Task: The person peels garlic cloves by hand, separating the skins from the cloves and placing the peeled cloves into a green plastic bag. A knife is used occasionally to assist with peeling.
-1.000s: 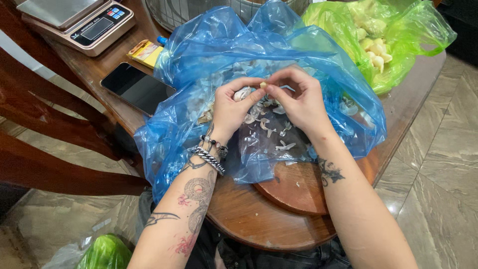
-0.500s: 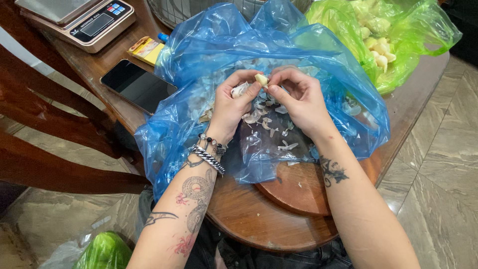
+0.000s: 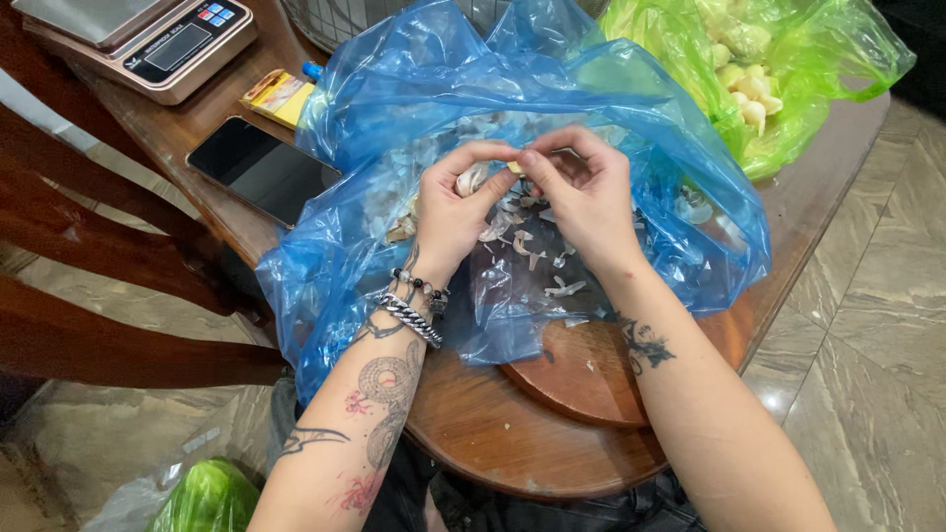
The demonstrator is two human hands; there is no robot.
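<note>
- Scales point(image 3: 148, 39) and a dark phone point(image 3: 261, 169) lay on the wooden table point(image 3: 493, 433), left of the blue plastic bag point(image 3: 394, 108), with a small yellow packet point(image 3: 279, 96) between them.
- Half a second before, we held the garlic clove point(image 3: 513, 167) a little lower over the blue bag; now both hands had lifted it slightly, so the peeling was still in hand and not finished.
- Our left hand point(image 3: 448, 212), bracelets at the wrist, was closed narrowly around a bit of papery skin point(image 3: 469, 180), thumb and forefinger pinching toward the clove.
- The clove was small and pale yellow, mostly hidden between our fingertips, just above the middle of the blue bag.
- Our right hand point(image 3: 581, 197) pinched the clove from the other side, fingers curled tight.
- Dry white peelings point(image 3: 532, 251) lay scattered on the blue bag beneath our hands.
- Right of the blue bag, a green bag point(image 3: 838, 49) held pale peeled cloves point(image 3: 749, 89).
</note>
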